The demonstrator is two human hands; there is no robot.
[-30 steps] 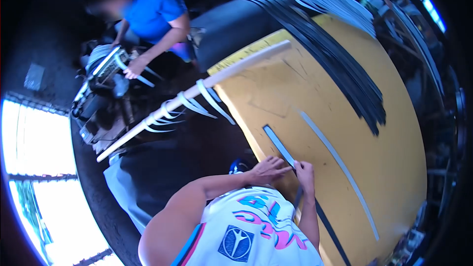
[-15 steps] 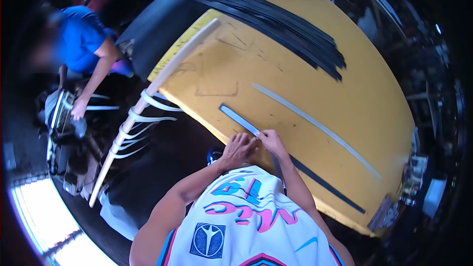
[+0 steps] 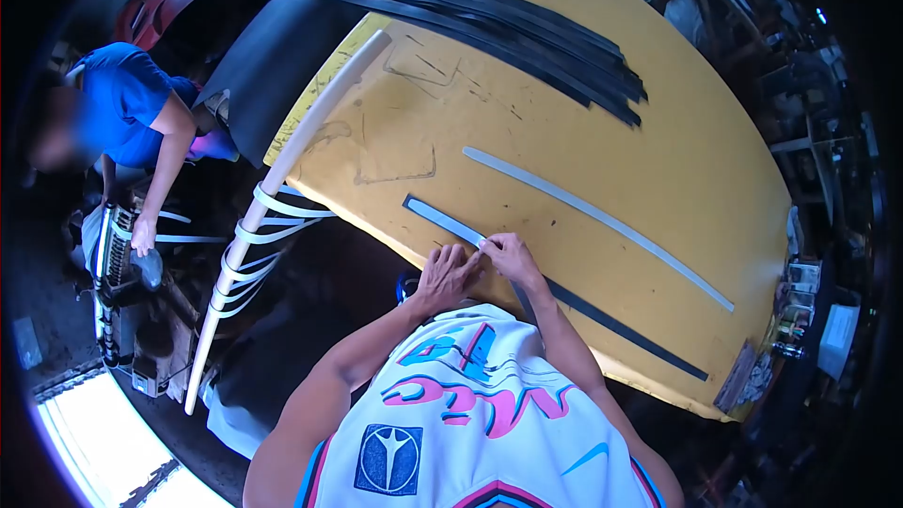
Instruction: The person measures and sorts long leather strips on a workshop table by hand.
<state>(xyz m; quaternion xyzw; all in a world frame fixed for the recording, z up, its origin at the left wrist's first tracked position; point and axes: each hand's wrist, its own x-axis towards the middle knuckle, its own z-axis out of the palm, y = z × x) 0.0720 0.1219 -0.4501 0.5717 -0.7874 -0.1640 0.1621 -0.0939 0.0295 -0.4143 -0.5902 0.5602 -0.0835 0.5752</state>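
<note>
I have a pale-topped dark strip (image 3: 444, 219) lying on the yellow table (image 3: 682, 183), just ahead of my left hand (image 3: 447, 277). My right hand (image 3: 511, 259) pinches it; my left fingers reach its near edge, but I can't tell whether they grip. I judge it light, thin and bendy, perhaps slippery, best held by its long edges. A black length (image 3: 625, 328) shows past my right hand; a grey strip (image 3: 602, 214) lies farther ahead.
</note>
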